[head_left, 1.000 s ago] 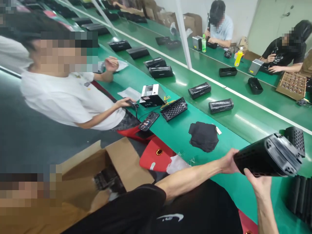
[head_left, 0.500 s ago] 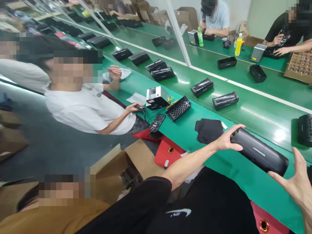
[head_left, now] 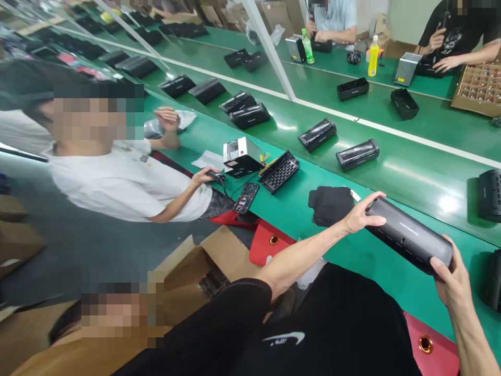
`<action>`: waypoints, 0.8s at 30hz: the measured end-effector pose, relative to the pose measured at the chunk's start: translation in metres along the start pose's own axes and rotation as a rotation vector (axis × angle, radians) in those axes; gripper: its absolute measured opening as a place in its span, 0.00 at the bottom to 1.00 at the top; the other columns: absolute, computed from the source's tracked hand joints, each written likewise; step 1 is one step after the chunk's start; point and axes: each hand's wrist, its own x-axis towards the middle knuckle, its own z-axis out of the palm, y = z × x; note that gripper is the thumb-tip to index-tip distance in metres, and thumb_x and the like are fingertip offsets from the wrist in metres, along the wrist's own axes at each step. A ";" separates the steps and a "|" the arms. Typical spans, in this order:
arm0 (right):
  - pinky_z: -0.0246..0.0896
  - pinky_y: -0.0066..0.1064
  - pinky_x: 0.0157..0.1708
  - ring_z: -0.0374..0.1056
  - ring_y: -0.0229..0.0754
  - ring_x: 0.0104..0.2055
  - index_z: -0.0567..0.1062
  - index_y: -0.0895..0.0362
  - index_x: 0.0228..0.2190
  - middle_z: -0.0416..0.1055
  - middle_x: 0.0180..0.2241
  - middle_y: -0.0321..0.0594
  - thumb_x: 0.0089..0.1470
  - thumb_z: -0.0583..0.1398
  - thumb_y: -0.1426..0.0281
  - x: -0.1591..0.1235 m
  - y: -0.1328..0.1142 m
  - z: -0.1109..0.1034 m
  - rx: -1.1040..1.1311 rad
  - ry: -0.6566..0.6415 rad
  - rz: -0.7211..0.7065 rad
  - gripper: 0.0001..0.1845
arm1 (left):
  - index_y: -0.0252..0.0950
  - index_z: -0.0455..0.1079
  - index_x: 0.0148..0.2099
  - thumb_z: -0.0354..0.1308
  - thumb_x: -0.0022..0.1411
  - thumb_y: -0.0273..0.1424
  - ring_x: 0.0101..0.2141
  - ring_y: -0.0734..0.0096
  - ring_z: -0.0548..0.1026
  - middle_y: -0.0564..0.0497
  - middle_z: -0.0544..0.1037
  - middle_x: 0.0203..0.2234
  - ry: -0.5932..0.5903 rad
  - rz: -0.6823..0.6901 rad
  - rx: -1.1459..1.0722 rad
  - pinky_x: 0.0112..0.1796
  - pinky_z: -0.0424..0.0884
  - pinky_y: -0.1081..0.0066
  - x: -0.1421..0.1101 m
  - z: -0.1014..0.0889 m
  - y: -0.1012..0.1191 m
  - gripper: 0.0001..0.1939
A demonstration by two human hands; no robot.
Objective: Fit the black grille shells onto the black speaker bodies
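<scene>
A long black speaker housing (head_left: 409,232) with pale lettering on its upper face is held between both my hands, over the near edge of the green bench (head_left: 395,292). My left hand (head_left: 362,214) grips its left end, thumb on the near face and a finger over the top edge. Around the right end closes my right hand (head_left: 450,269), its thumb pressed on the front lower corner. The fingers behind the housing are hidden. Left of my left hand lies a stack of black cloth-like sheets (head_left: 332,206) with a small white tag.
Several similar black housings (head_left: 357,154) lie on the green conveyor (head_left: 410,180); another (head_left: 491,193) stands at the far right. To the left are a perforated black part (head_left: 279,172), a phone (head_left: 246,197) and a boxy device (head_left: 242,155) beside a co-worker (head_left: 117,177). An open carton (head_left: 227,250) sits below.
My right hand has closed onto the right end of the housing, where before its fingers were spread apart around it. The housing has shifted slightly left and turned, showing more of its near edge.
</scene>
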 end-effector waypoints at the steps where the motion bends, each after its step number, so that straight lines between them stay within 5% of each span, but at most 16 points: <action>1: 0.71 0.44 0.53 0.72 0.53 0.54 0.64 0.48 0.70 0.71 0.60 0.47 0.48 0.73 0.46 0.004 0.005 -0.001 0.023 -0.002 0.111 0.54 | 0.44 0.67 0.69 0.73 0.53 0.51 0.60 0.49 0.72 0.44 0.75 0.60 -0.013 -0.093 0.014 0.60 0.68 0.55 0.003 -0.002 -0.005 0.45; 5: 0.77 0.47 0.43 0.76 0.52 0.44 0.66 0.46 0.69 0.76 0.55 0.45 0.52 0.66 0.36 0.012 0.032 0.000 -0.014 0.011 0.470 0.51 | 0.45 0.73 0.64 0.73 0.52 0.55 0.67 0.44 0.66 0.45 0.74 0.63 -0.116 -0.391 0.063 0.65 0.65 0.53 0.008 -0.003 -0.029 0.41; 10: 0.58 0.55 0.68 0.68 0.58 0.65 0.69 0.50 0.66 0.74 0.61 0.46 0.45 0.73 0.41 0.003 0.061 0.002 0.032 0.014 0.353 0.53 | 0.40 0.75 0.60 0.67 0.65 0.50 0.55 0.53 0.77 0.46 0.78 0.56 0.099 -0.367 0.076 0.56 0.75 0.57 -0.001 0.017 -0.055 0.28; 15: 0.55 0.55 0.70 0.68 0.60 0.67 0.77 0.53 0.57 0.78 0.56 0.47 0.51 0.72 0.46 -0.006 0.061 0.007 0.140 -0.014 0.367 0.39 | 0.36 0.72 0.62 0.62 0.73 0.42 0.54 0.58 0.78 0.43 0.76 0.58 0.154 -0.336 0.063 0.53 0.79 0.53 -0.004 0.013 -0.056 0.22; 19: 0.55 0.56 0.70 0.70 0.63 0.64 0.81 0.52 0.49 0.80 0.53 0.48 0.47 0.74 0.48 -0.012 0.056 0.018 0.206 0.007 0.407 0.33 | 0.42 0.72 0.64 0.68 0.68 0.44 0.56 0.56 0.78 0.44 0.78 0.57 0.029 -0.333 0.020 0.57 0.77 0.54 0.008 0.001 -0.055 0.26; 21: 0.61 0.59 0.66 0.74 0.65 0.58 0.82 0.55 0.45 0.81 0.49 0.50 0.39 0.77 0.46 -0.002 0.057 0.024 0.224 0.015 0.407 0.36 | 0.43 0.71 0.67 0.74 0.59 0.46 0.58 0.52 0.76 0.43 0.79 0.57 -0.022 -0.374 0.023 0.62 0.72 0.53 0.023 -0.003 -0.060 0.37; 24: 0.69 0.57 0.60 0.77 0.64 0.52 0.82 0.56 0.43 0.82 0.45 0.51 0.29 0.79 0.44 0.043 0.061 0.029 0.267 0.083 0.375 0.43 | 0.43 0.60 0.75 0.71 0.57 0.52 0.61 0.49 0.75 0.39 0.75 0.63 0.134 -0.388 -0.057 0.61 0.73 0.52 0.050 -0.008 -0.069 0.49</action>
